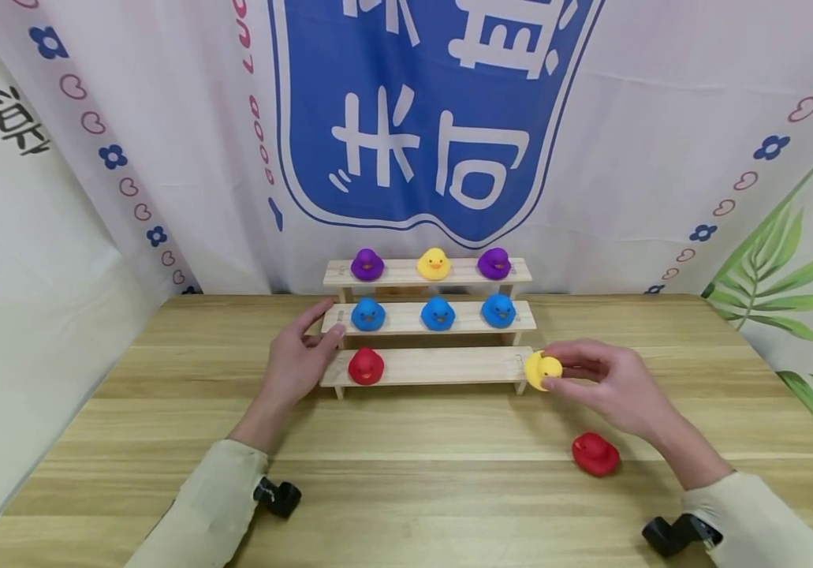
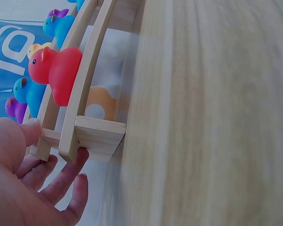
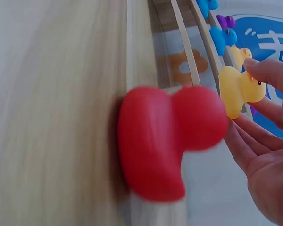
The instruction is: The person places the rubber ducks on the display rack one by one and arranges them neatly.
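A three-tier wooden stand (image 1: 427,367) stands against the curtain. My left hand (image 1: 300,355) holds its left end, the thumb at the middle tier and the fingers (image 2: 61,183) around the plank ends. With my right hand (image 1: 608,386) I pinch a yellow rubber duck (image 1: 542,371) at the right end of the bottom tier; whether it rests on the plank I cannot tell. A red duck (image 1: 366,367) sits at the left of that tier. Another red duck (image 1: 595,454) lies on the table near my right wrist, large in the right wrist view.
Three blue ducks (image 1: 438,314) line the middle tier. On the top tier, a yellow duck (image 1: 434,264) sits between a purple duck (image 1: 367,265) and another purple duck (image 1: 494,263). A printed curtain (image 1: 221,197) hangs behind the wooden table (image 1: 406,473).
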The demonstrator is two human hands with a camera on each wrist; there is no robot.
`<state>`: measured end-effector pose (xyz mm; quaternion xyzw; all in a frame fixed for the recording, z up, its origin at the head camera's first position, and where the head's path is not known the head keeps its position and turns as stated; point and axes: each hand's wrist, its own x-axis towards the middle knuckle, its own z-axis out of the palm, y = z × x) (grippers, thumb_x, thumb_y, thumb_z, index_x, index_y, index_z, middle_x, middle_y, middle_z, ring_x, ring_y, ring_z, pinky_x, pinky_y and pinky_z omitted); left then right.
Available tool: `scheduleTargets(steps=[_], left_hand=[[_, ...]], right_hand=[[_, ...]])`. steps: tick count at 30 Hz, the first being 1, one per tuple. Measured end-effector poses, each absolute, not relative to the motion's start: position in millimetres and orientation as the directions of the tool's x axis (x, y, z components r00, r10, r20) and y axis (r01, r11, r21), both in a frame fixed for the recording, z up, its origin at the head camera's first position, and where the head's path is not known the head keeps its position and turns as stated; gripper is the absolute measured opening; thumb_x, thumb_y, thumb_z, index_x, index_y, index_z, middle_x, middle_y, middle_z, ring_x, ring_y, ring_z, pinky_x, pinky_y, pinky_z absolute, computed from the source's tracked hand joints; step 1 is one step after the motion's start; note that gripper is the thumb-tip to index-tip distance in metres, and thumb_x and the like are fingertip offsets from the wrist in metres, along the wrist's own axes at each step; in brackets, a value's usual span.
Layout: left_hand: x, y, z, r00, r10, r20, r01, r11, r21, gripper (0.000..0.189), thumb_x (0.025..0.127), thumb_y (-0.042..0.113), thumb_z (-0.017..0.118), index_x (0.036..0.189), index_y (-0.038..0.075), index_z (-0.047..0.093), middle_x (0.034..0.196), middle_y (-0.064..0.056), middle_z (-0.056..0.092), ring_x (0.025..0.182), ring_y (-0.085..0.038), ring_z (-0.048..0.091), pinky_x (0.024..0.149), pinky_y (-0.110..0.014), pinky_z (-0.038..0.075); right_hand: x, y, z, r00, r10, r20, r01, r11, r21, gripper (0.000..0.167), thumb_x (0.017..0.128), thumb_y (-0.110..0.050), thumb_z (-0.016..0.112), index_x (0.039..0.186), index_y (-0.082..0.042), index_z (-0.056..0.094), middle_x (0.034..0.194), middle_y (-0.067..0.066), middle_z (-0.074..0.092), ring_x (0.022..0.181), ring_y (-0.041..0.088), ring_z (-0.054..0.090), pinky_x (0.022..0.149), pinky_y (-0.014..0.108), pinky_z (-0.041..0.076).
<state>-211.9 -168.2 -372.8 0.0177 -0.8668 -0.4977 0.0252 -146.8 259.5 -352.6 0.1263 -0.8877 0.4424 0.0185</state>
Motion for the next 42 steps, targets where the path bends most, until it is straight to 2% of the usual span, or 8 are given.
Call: scheduleTargets(steps=[10, 18, 27, 33, 42], left_hand=[[-211.7, -168.6, -372.9, -0.998, -0.055, 0.024, -0.007, 0.505, 0.863, 0.058, 0.108, 0.04, 0.062, 0.162, 0.033, 0.044, 0.17, -0.006, 0.042, 0.124, -0.033, 0.067, 0.088, -0.029, 0.058], [-210.9, -167.5, -372.0, -0.999, -0.052, 0.014, -0.013, 0.488, 0.873, 0.058, 0.108, 0.039, 0.063, 0.162, 0.033, 0.045, 0.17, -0.005, 0.043, 0.122, -0.033, 0.068, 0.083, -0.026, 0.057], [-211.6, -168.4, -372.6, -0.999, -0.044, 0.029, 0.005, 0.467, 0.884, 0.057, 0.107, 0.037, 0.063, 0.162, 0.032, 0.046, 0.17, -0.005, 0.043, 0.119, -0.033, 0.07, 0.077, -0.024, 0.058], [-212.7, -168.1, -373.2, -0.998, -0.041, 0.043, 0.019, 0.468, 0.883, 0.057, 0.107, 0.036, 0.064, 0.161, 0.03, 0.047, 0.169, -0.006, 0.044, 0.116, -0.033, 0.072, 0.075, -0.023, 0.058], [-212.9, -168.5, -373.3, -0.998, -0.039, 0.049, 0.025, 0.475, 0.879, 0.059, 0.107, 0.037, 0.064, 0.162, 0.027, 0.046, 0.169, -0.006, 0.045, 0.12, -0.035, 0.072, 0.079, -0.025, 0.059]], right_hand=[[-156.9, 227.7, -355.7, -0.951, -0.249, 0.185, -0.286, 0.473, -0.833, 0.038, 0.093, -0.02, 0.084, 0.126, -0.008, 0.073, 0.128, 0.011, 0.074, 0.108, 0.008, 0.073, 0.096, 0.022, 0.059], [-162.5, 204.2, -362.2, -0.934, -0.287, 0.215, -0.325, 0.425, -0.844, 0.035, 0.092, -0.014, 0.084, 0.125, -0.008, 0.074, 0.126, 0.011, 0.075, 0.109, 0.018, 0.073, 0.097, 0.027, 0.061], [-165.9, 180.7, -363.4, -0.92, -0.314, 0.235, -0.349, 0.381, -0.856, 0.035, 0.091, -0.015, 0.085, 0.124, -0.01, 0.076, 0.126, 0.008, 0.076, 0.108, 0.021, 0.075, 0.096, 0.027, 0.061], [-169.8, 165.4, -363.8, -0.914, -0.33, 0.236, -0.351, 0.35, -0.869, 0.035, 0.091, -0.014, 0.085, 0.124, -0.008, 0.076, 0.126, 0.012, 0.076, 0.11, 0.024, 0.075, 0.098, 0.033, 0.061], [-173.4, 147.7, -367.8, -0.927, -0.32, 0.194, -0.311, 0.372, -0.874, 0.036, 0.091, -0.019, 0.086, 0.124, -0.01, 0.076, 0.124, 0.009, 0.077, 0.109, 0.022, 0.075, 0.097, 0.032, 0.062]])
